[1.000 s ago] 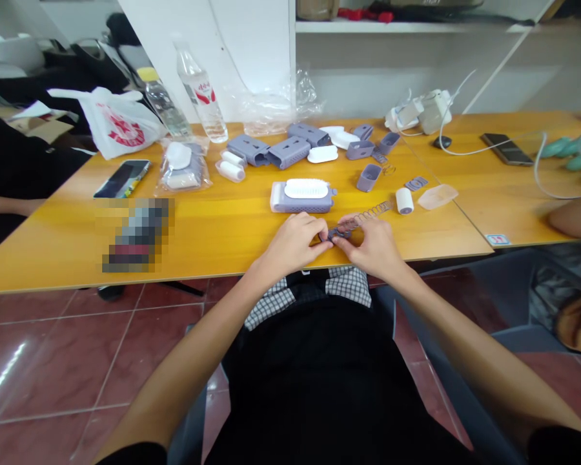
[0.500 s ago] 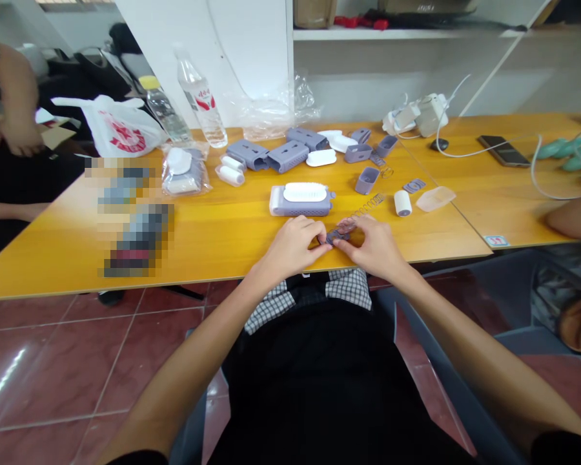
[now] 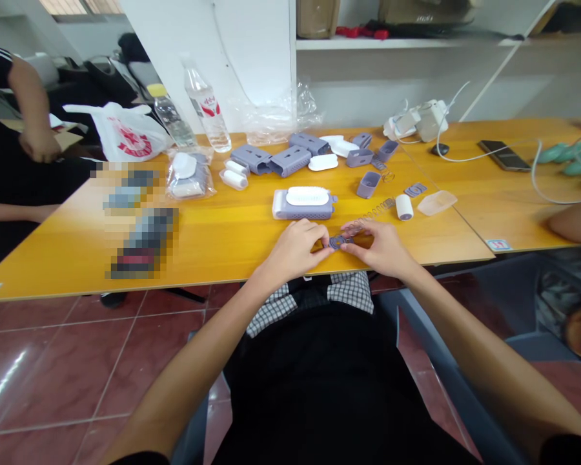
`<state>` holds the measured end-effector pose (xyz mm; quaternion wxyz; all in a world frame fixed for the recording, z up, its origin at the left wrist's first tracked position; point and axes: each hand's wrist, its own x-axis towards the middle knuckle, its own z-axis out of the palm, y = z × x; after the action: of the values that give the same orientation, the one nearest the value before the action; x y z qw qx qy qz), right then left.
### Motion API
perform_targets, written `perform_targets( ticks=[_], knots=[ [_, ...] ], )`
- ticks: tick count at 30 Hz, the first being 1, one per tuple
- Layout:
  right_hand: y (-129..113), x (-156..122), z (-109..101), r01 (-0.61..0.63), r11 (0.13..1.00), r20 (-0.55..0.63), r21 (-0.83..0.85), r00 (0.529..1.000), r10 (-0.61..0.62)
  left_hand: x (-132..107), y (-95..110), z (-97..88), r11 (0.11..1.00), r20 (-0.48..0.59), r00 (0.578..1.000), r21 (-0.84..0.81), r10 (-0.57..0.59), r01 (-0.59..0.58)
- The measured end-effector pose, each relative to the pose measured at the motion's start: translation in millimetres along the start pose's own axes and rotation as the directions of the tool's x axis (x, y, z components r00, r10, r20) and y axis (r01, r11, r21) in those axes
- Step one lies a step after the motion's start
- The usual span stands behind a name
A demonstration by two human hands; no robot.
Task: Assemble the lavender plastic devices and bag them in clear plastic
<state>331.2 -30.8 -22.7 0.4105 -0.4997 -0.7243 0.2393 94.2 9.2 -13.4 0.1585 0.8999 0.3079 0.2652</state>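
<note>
Both my hands are at the front edge of the yellow wooden table (image 3: 223, 248), pinching a small grey-lilac plastic part (image 3: 339, 241) between their fingertips. My left hand (image 3: 293, 250) holds its side and my right hand (image 3: 380, 248) holds the other. A thin metal coil spring (image 3: 375, 210) stretches up and right from my right fingers. Just beyond my hands lies a grey-lilac housing with a white bristle pad on top (image 3: 303, 204). To the right stand a white roller (image 3: 404, 206) and a translucent scoop-shaped cover (image 3: 436, 203).
Several grey-lilac casings and white pieces (image 3: 290, 158) lie further back, near a bagged set (image 3: 190, 175). Water bottles (image 3: 206, 106) and a plastic bag (image 3: 128, 134) stand behind. A person's arm (image 3: 33, 97) is at upper left. Pixelated patches cover the table's left.
The co-worker's arm has come into view at upper left. My hands stay on the small part, and the view has tilted slightly, moving the table lower in the frame.
</note>
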Motion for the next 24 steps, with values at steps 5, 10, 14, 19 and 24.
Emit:
perform_targets(
  ticks=[5,10,14,19,24],
  knots=[
    [1,1,-4,0.008,0.999,0.036,0.035,0.999,-0.009,0,0,0.3,1.0,0.003,1.0,-0.002,0.01,-0.009],
    [1,0,-4,0.013,1.0,0.04,0.013,0.999,-0.014,-1,0,-0.1,1.0,0.007,1.0,-0.001,0.021,-0.021],
    [-1,0,-4,0.038,0.999,0.05,-0.013,0.998,-0.037,-1,0,-0.1,1.0,0.005,1.0,0.006,0.022,-0.022],
    [-7,0,-2,0.096,0.989,0.032,-0.11,0.995,-0.093,-1,0,0.1,1.0,0.007,1.0,0.007,0.02,-0.02],
    [-9,-1,3,0.086,0.988,0.003,-0.131,0.996,-0.086,-1,0,0.4,1.0,-0.001,1.0,0.007,0.028,-0.028]
  ],
)
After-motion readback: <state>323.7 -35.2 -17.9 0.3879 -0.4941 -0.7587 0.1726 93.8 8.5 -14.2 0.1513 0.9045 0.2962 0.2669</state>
